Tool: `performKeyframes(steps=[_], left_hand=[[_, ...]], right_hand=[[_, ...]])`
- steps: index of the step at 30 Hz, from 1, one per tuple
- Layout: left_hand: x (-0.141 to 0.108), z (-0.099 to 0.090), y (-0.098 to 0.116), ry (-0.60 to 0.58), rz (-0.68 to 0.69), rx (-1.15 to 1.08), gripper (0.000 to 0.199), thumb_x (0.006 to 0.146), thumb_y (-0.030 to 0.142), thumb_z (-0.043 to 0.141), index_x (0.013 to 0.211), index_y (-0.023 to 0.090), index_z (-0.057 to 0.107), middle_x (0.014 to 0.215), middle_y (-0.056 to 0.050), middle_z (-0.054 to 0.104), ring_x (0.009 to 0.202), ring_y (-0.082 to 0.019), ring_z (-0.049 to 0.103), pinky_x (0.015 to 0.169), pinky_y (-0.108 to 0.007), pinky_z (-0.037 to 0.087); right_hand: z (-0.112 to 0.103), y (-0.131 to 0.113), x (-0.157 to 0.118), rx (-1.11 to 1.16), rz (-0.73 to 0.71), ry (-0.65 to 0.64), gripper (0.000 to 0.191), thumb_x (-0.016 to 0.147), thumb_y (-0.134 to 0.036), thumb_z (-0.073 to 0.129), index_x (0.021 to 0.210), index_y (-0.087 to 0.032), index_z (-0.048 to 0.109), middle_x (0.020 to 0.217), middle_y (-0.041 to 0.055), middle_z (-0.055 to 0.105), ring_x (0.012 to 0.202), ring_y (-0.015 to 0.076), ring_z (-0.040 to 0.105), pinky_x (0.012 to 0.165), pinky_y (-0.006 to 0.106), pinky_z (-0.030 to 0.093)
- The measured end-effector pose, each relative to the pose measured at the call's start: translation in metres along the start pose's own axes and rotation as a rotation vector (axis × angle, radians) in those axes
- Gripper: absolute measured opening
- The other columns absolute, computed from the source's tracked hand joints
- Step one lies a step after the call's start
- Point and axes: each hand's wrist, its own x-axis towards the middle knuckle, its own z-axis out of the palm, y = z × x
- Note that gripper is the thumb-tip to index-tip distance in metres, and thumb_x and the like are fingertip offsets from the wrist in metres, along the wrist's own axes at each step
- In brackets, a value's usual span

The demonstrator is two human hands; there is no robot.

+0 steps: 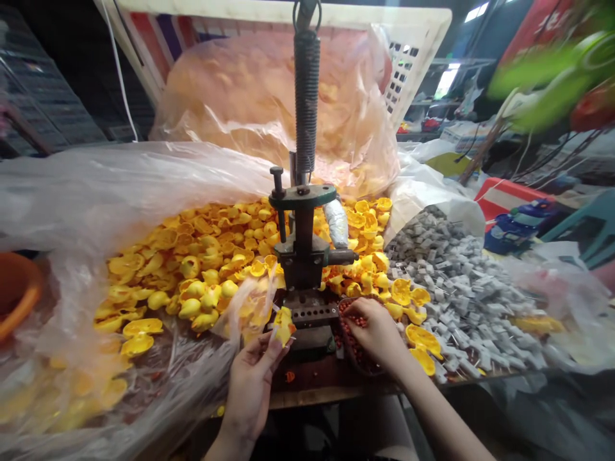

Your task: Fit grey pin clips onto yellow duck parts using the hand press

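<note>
My left hand (254, 378) pinches a small yellow plastic piece (283, 326) between thumb and fingers, just in front of the press. My right hand (377, 333) dips its fingertips into a dark tray of small red parts (358, 358); the fingers are bent together, and what they grip, if anything, is hidden. Between and beyond my hands stands the metal press (302, 269), with a tall spring and a block with a row of holes at its base. Yellow plastic shells (192, 256) lie heaped behind and to the left of it.
Grey blocks with thin metal pins (461, 294) form a pile at the right. An orange bowl (19, 288) stands at the far left. Clear plastic sheeting (96, 186) spreads over the left side, and a white crate (418, 57) rises behind. A green fan (548, 70) is blurred at upper right.
</note>
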Motion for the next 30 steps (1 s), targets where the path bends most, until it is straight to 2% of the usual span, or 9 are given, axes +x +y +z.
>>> performKeyframes(steps=[2, 4, 7, 12, 16, 22, 30], left_hand=[[-0.002, 0.005, 0.001, -0.009, -0.036, -0.013, 0.037, 0.053, 0.03, 0.088, 0.082, 0.011, 0.075, 0.087, -0.008, 0.076, 0.076, -0.015, 0.069, 0.07, -0.02, 0.056], [-0.004, 0.008, 0.002, -0.026, -0.065, -0.023, 0.037, 0.055, 0.031, 0.088, 0.084, 0.011, 0.075, 0.085, -0.008, 0.076, 0.073, -0.016, 0.069, 0.063, -0.02, 0.055], [-0.006, 0.011, 0.003, -0.057, -0.101, -0.044, 0.038, 0.054, 0.031, 0.088, 0.085, 0.013, 0.075, 0.084, -0.007, 0.075, 0.075, -0.018, 0.07, 0.058, -0.02, 0.053], [-0.007, 0.012, 0.008, -0.034, -0.101, -0.077, 0.04, 0.048, 0.029, 0.091, 0.081, 0.013, 0.075, 0.082, -0.005, 0.076, 0.081, -0.019, 0.07, 0.07, -0.023, 0.056], [-0.005, 0.014, 0.011, -0.021, -0.12, -0.088, 0.039, 0.046, 0.027, 0.092, 0.078, 0.011, 0.075, 0.08, -0.006, 0.075, 0.077, -0.018, 0.07, 0.071, -0.023, 0.057], [-0.004, 0.013, 0.012, -0.029, -0.173, -0.103, 0.034, 0.052, 0.022, 0.089, 0.081, 0.012, 0.075, 0.081, -0.006, 0.075, 0.07, -0.016, 0.07, 0.06, -0.021, 0.057], [0.001, 0.007, 0.009, -0.024, -0.205, -0.138, 0.029, 0.052, 0.019, 0.089, 0.077, 0.011, 0.076, 0.08, -0.007, 0.075, 0.07, -0.014, 0.07, 0.066, -0.019, 0.058]], right_hand=[[0.006, -0.023, -0.006, 0.313, -0.044, -0.034, 0.012, 0.076, -0.009, 0.056, 0.075, -0.018, 0.065, 0.076, 0.0027, 0.067, 0.073, 0.0164, 0.061, 0.069, 0.026, 0.046], [0.015, -0.043, -0.011, 0.493, -0.099, -0.073, 0.014, 0.076, -0.01, 0.056, 0.078, -0.019, 0.067, 0.076, 0.0018, 0.069, 0.073, 0.0152, 0.063, 0.068, 0.025, 0.048], [0.027, -0.059, -0.016, 0.552, -0.141, -0.038, 0.018, 0.075, -0.009, 0.055, 0.079, -0.019, 0.069, 0.079, 0.0031, 0.07, 0.076, 0.0162, 0.065, 0.07, 0.026, 0.049], [0.031, -0.061, -0.015, 0.653, -0.081, -0.017, 0.015, 0.077, -0.013, 0.058, 0.08, -0.019, 0.071, 0.08, 0.0032, 0.072, 0.075, 0.0164, 0.066, 0.07, 0.026, 0.051], [0.03, -0.06, -0.015, 0.656, -0.075, 0.008, 0.013, 0.077, -0.013, 0.06, 0.079, -0.019, 0.071, 0.079, 0.0033, 0.071, 0.074, 0.0162, 0.066, 0.07, 0.025, 0.051], [0.032, -0.06, -0.016, 0.562, -0.247, 0.046, 0.015, 0.084, -0.016, 0.057, 0.085, -0.021, 0.071, 0.086, 0.0057, 0.069, 0.083, 0.0171, 0.065, 0.074, 0.027, 0.052], [0.031, -0.059, -0.011, 0.533, -0.197, -0.003, 0.015, 0.082, -0.014, 0.058, 0.084, -0.022, 0.072, 0.085, 0.0049, 0.07, 0.08, 0.0163, 0.065, 0.072, 0.026, 0.052]])
